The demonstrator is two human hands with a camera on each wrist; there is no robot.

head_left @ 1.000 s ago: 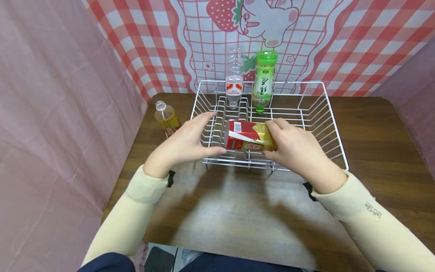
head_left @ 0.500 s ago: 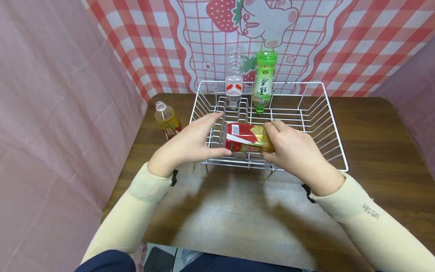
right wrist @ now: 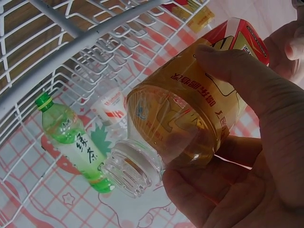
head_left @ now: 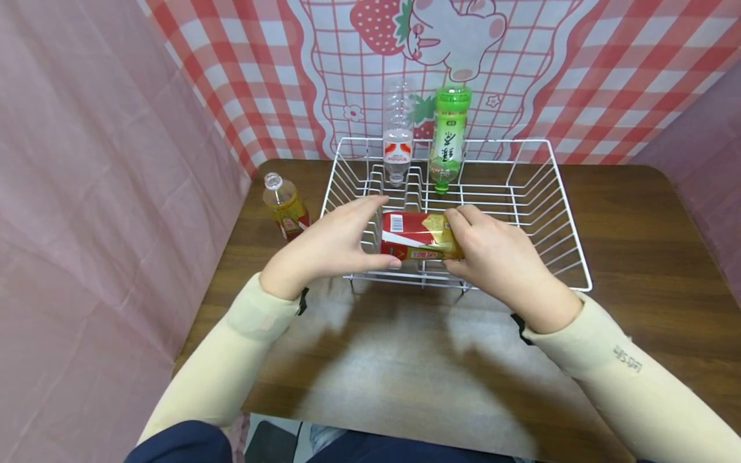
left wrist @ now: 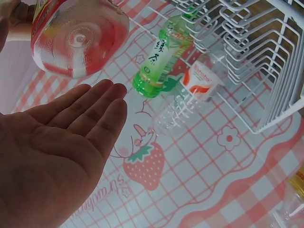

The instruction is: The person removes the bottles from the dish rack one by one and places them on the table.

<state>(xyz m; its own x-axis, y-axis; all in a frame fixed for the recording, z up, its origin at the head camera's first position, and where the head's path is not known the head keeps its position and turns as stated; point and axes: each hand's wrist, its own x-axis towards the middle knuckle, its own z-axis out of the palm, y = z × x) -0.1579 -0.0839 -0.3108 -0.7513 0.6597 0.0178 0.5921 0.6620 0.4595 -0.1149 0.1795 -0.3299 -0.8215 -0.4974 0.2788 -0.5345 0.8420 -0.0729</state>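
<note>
The right grip (head_left: 498,251) is curled round a red bottle (head_left: 413,236), wrapped near its threaded neck, the bottle lying sideways over the rack (head_left: 509,140). The left grip (head_left: 330,241), thumb well apart from straight fingers, holds nothing just beside its base. Beyond both grips, the rack bears a clear bottle (head_left: 398,149) and a green bottle (head_left: 450,138), necks down; leftward, a yellow bottle (head_left: 287,209) stands on the table (head_left: 637,257)

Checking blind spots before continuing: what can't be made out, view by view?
Head view: neck of the held bottle, hidden by the right hand.
Head view: base of the upright bottle beside the rack, hidden by the left hand.
Left wrist view: upright bottle's base, cut off by the right edge.
</note>
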